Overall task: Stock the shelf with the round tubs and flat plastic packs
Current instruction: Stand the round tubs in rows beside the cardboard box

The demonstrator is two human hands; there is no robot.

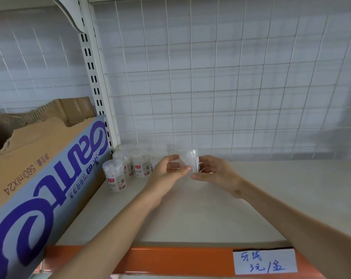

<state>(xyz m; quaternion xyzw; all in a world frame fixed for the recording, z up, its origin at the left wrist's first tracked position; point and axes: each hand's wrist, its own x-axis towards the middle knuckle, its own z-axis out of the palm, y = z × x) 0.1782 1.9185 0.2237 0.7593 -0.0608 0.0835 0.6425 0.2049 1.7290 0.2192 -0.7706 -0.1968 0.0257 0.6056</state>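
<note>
Hands meet on one clear plastic pack (188,160) — left hand (168,168) and right hand (212,172) each pinch a side, holding it above the shelf (271,198), just right of the round tubs (128,166). Those tubs stand clustered, cardboard box (49,168) just left of them; most stocking looks undone — packs especially.

Round tubs (130,166) cluster at the back left of the shelf (261,198), just right of a cardboard box (39,168); a wire grid (210,77) stands behind. Right of them, a plastic pack (189,159) is held between the left hand (168,171) and the right hand (215,172).
</note>
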